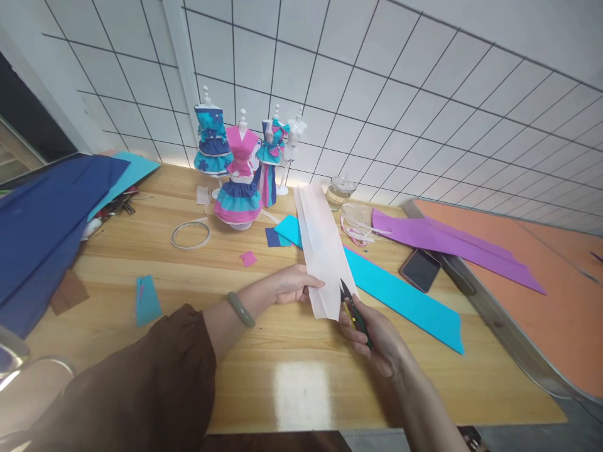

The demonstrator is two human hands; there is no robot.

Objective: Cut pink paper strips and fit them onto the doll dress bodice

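Observation:
A long pale pink strip of folded material [323, 242] runs from the back of the table toward me. My left hand [294, 284] pinches its left edge near the front end, thumb on top. In my right hand [372, 333] is a pair of small dark thread snips [357, 317] with a yellow part. The snips' blades point up and lie against the strip's right edge near the front end. Beneath the strip a bright blue folded strip [400, 295] crosses at a slant.
Small dress forms in blue and pink outfits [238, 204] stand behind. A glass jar [342, 190], a phone [420, 270], purple material [452, 245], a hoop [190, 234], navy fabric [56, 220] and small scraps [147, 301] lie around. The wooden table [254, 389] has its edge nearest me.

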